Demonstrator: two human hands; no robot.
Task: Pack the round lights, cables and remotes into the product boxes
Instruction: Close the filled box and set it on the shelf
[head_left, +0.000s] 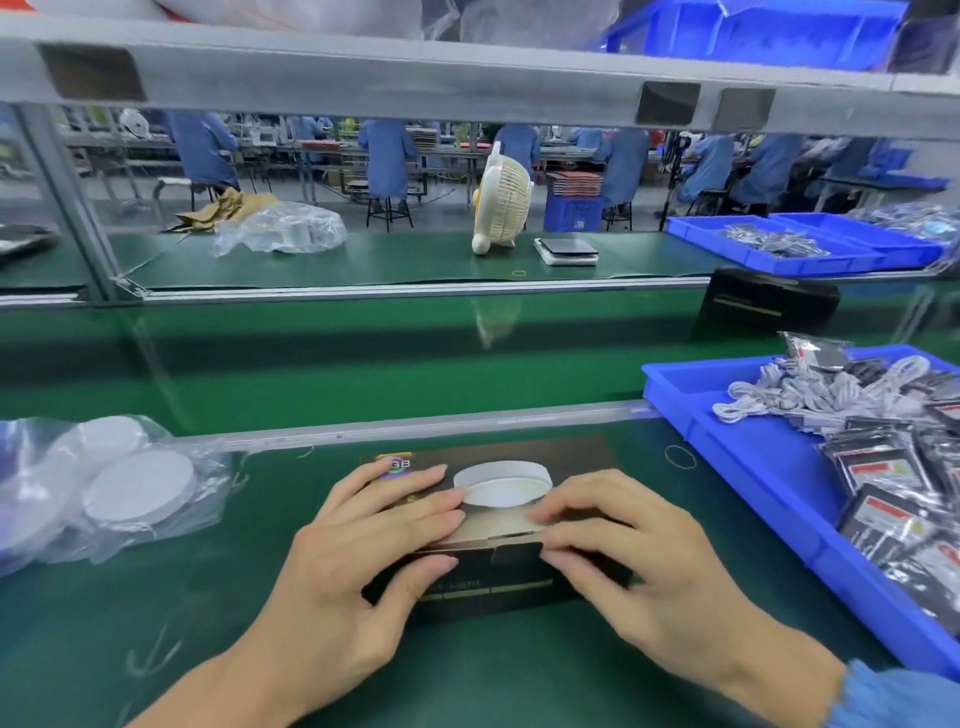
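While both hands, left hand (374, 535) and right hand (628, 540), lie flat with straight fingers on the product box (493, 571) on the green surface (519, 675), probably pressing its lid closed, bagged round lights (135, 488) wait left of the box and cables (810, 395) to its right.
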